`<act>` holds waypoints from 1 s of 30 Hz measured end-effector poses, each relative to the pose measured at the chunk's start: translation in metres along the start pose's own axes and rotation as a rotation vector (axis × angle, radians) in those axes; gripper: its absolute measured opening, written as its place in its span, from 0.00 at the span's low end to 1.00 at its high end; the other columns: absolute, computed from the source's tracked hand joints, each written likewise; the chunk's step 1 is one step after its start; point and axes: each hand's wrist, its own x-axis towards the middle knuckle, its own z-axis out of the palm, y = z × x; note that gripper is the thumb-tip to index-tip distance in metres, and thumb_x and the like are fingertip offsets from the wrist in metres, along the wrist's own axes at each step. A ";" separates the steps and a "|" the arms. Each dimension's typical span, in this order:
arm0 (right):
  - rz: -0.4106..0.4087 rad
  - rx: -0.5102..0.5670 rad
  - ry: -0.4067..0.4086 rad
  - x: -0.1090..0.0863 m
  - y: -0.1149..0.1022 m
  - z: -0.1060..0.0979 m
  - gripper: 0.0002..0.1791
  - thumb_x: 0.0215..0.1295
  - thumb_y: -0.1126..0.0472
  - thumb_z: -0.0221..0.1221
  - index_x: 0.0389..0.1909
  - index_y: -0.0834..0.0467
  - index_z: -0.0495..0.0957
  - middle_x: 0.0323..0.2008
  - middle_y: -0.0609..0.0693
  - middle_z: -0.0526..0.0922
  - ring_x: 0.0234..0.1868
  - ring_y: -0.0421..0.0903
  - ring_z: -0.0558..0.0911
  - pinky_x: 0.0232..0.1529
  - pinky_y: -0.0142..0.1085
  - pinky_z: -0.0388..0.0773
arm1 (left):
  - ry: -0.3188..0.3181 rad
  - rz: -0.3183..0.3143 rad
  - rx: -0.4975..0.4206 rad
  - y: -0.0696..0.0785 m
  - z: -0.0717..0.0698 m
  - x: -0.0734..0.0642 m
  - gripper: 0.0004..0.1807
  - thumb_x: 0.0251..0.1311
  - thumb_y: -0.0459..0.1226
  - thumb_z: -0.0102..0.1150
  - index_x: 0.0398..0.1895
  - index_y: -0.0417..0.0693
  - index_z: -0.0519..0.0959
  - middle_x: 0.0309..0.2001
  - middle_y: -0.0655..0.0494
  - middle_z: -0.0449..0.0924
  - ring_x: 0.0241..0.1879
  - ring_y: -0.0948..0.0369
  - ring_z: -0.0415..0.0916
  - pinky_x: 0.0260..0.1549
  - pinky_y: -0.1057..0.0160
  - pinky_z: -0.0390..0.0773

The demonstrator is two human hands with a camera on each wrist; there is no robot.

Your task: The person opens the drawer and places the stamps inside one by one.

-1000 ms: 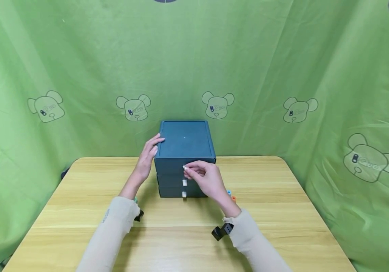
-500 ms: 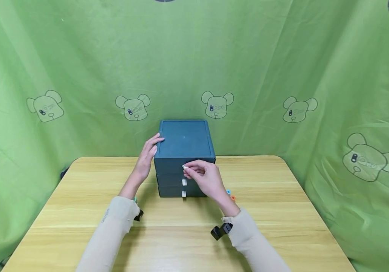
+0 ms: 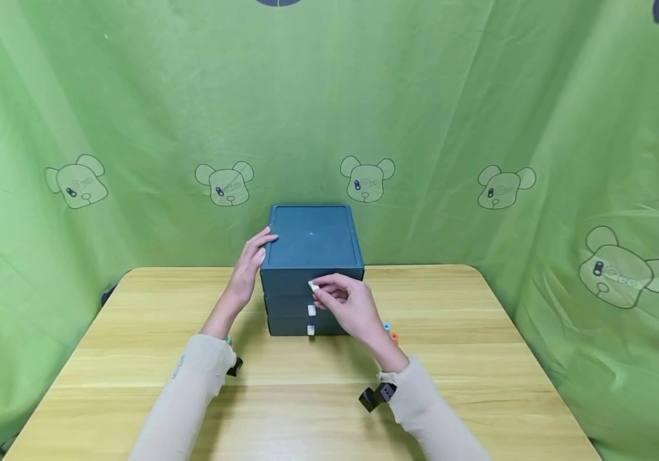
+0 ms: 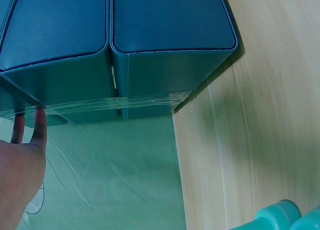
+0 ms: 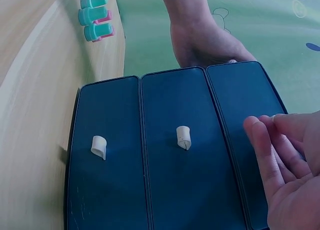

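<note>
A dark blue cabinet (image 3: 311,237) with three stacked drawers stands at the back of the table, all its drawers pushed in. My left hand (image 3: 244,272) rests on its left side, with straight fingers over the top edge; in the left wrist view those fingers touch the cabinet's side. At the top drawer, my right hand (image 3: 354,306) pinches the small white pull tab (image 3: 313,287) between thumb and fingers. The right wrist view mostly hides that tab behind the fingertips. White tabs on the middle drawer (image 5: 184,136) and bottom drawer (image 5: 99,146) are untouched.
Teal cylindrical pieces (image 5: 95,15) and pink ones (image 5: 107,17) stand on the table left of the cabinet. Small blue (image 3: 387,326) and orange (image 3: 395,337) pieces lie to its right. A green curtain (image 3: 306,96) hangs right behind the wooden table (image 3: 295,410).
The right fingers have shifted slightly on the top tab, the thumb a little lower. The left hand and the cabinet stay as they were.
</note>
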 end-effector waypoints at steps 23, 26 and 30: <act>0.147 -0.040 -0.068 -0.030 0.044 0.005 0.14 0.72 0.64 0.63 0.56 0.60 0.84 0.43 0.64 0.88 0.38 0.60 0.90 0.38 0.43 0.88 | -0.005 0.008 0.001 -0.003 0.000 0.000 0.24 0.81 0.38 0.35 0.72 0.38 0.69 0.81 0.43 0.54 0.82 0.46 0.47 0.77 0.36 0.47; 0.157 -0.029 -0.072 -0.030 0.049 0.009 0.15 0.72 0.65 0.63 0.57 0.61 0.83 0.43 0.64 0.89 0.38 0.62 0.90 0.39 0.45 0.88 | -0.005 0.008 0.002 -0.003 0.000 0.000 0.24 0.81 0.38 0.35 0.72 0.38 0.69 0.81 0.43 0.54 0.82 0.46 0.47 0.77 0.36 0.48; 0.150 0.005 -0.085 -0.028 0.053 0.013 0.15 0.72 0.66 0.62 0.58 0.62 0.82 0.43 0.64 0.89 0.39 0.63 0.89 0.41 0.51 0.87 | -0.008 0.007 0.004 -0.003 -0.001 0.000 0.24 0.81 0.38 0.35 0.73 0.38 0.68 0.81 0.42 0.53 0.82 0.46 0.47 0.77 0.36 0.47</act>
